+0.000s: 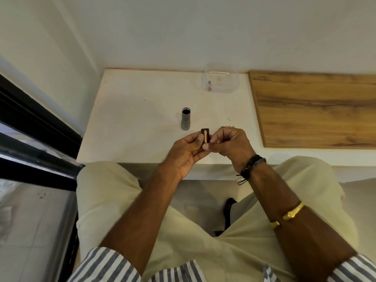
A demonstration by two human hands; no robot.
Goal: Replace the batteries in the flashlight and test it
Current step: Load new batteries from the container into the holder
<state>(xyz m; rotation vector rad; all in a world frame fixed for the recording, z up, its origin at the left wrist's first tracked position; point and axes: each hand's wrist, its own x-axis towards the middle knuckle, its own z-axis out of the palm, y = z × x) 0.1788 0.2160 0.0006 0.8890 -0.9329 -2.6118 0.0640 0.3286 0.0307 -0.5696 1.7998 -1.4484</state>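
Observation:
The grey flashlight body (pixel 186 119) stands upright on the white table (pixel 130 119), its open dark end facing up. Just in front of it, above the table's near edge, my left hand (pixel 183 153) holds a small black battery holder (pixel 205 135) with a copper-coloured battery showing in it. My right hand (pixel 227 142) pinches the same holder from the right, thumb and forefinger on its lower end. The rest of the holder is hidden by my fingers.
A clear plastic container (pixel 220 82) with a small battery-like item inside stands at the table's far edge. A wooden board (pixel 315 108) lies to the right. A dark window frame (pixel 36 123) runs along the left. My knees sit below the table.

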